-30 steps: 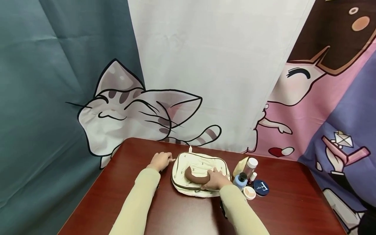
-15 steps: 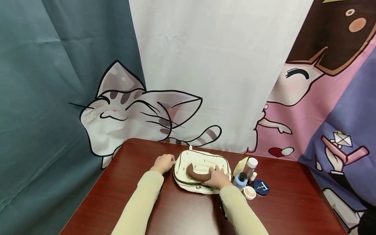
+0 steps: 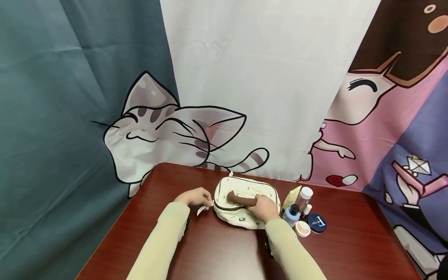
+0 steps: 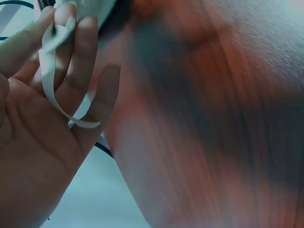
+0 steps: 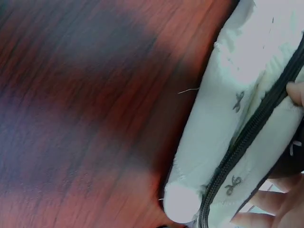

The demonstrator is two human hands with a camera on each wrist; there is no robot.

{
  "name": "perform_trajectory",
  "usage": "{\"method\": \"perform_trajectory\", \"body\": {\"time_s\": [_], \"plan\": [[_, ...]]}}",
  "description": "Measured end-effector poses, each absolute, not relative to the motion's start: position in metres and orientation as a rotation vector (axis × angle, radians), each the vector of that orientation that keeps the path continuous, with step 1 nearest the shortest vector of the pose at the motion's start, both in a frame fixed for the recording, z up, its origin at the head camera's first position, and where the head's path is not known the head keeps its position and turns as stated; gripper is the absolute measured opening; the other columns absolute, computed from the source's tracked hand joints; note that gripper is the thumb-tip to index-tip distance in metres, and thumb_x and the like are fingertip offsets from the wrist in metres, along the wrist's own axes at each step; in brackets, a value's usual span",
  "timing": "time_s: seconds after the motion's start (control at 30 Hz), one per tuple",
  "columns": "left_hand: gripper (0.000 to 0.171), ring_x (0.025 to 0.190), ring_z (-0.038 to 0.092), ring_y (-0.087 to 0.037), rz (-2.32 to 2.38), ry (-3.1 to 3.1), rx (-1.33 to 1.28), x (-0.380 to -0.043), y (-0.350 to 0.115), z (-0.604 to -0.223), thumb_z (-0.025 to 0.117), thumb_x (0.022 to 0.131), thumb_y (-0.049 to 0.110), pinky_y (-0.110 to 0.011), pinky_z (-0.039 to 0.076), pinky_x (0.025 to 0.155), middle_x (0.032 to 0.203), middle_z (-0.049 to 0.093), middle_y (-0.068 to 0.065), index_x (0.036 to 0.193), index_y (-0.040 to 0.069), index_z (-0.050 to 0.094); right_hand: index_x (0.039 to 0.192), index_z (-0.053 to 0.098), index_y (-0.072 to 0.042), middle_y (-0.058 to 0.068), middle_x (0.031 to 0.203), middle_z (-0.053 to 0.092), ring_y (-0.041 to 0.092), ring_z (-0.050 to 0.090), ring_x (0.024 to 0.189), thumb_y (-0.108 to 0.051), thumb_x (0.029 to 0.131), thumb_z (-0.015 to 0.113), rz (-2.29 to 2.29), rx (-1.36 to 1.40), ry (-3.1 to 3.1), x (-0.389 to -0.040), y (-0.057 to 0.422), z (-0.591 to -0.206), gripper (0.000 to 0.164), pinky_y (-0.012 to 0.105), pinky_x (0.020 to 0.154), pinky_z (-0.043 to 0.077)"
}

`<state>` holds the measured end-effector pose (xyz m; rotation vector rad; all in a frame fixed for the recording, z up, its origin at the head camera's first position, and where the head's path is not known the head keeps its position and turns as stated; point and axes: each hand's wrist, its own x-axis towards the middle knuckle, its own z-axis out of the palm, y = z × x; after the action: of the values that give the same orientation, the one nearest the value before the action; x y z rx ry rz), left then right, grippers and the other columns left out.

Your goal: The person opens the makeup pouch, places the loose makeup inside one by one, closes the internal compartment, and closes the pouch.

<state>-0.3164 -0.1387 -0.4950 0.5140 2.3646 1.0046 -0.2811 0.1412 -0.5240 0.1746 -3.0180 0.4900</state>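
A cream cosmetic bag (image 3: 241, 217) with a dark zipper (image 5: 242, 137) and small bow prints lies on the table. My right hand (image 3: 265, 209) grips the right part of its brown padded handle (image 3: 241, 200). In the right wrist view, a thumb rests near the zipper and the other fingers reach under the handle side. At the bag's left end, my left hand (image 3: 197, 197) pinches a thin white ribbon (image 4: 49, 78) between thumb and fingertips. The ribbon's loose end hangs across the palm in the left wrist view. The bag's left corner shows only partly there.
Right of the bag stand a blue bottle with a black cap (image 3: 291, 215), a white-capped bottle (image 3: 304, 197), a yellowish pouch (image 3: 291, 197) and a small white-capped vial (image 3: 306, 210). A round dark-blue case (image 3: 317, 223) and a three-colour palette (image 3: 302, 229) lie nearby. Printed curtains hang behind the table (image 3: 224, 249).
My left hand has come toward the table's front side, and the ribbon end now hangs in sight. My right hand has closed further round the handle. The bag's front now shows more.
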Motion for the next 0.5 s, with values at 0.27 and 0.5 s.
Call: {"method": "perform_trajectory", "body": {"time_s": [0.27,0.5], "plan": [[0.007,0.061,0.053,-0.008,1.015,2.341,0.577,-0.320,-0.127,-0.476,0.064,0.083,0.002,-0.024,0.044,0.062,0.068,0.062,-0.006,0.076,0.000,0.065,0.091,0.063,-0.005,0.013,0.082,0.057,0.035,0.059,0.074,-0.042,0.068,0.077,0.457,0.074,-3.010,-0.288,0.142,-0.510,0.046,0.049,0.061,0.047],[0.011,0.054,0.045,-0.011,0.950,2.465,0.469,-0.319,-0.120,-0.473,0.057,0.077,0.001,-0.023,0.036,0.051,0.058,0.052,0.000,0.065,0.004,0.058,0.083,0.064,-0.016,0.002,0.088,0.057,0.025,0.051,0.083,-0.028,0.067,0.081,0.749,0.293,-2.907,-0.296,0.145,-0.502,0.027,0.052,0.081,0.038]]}}
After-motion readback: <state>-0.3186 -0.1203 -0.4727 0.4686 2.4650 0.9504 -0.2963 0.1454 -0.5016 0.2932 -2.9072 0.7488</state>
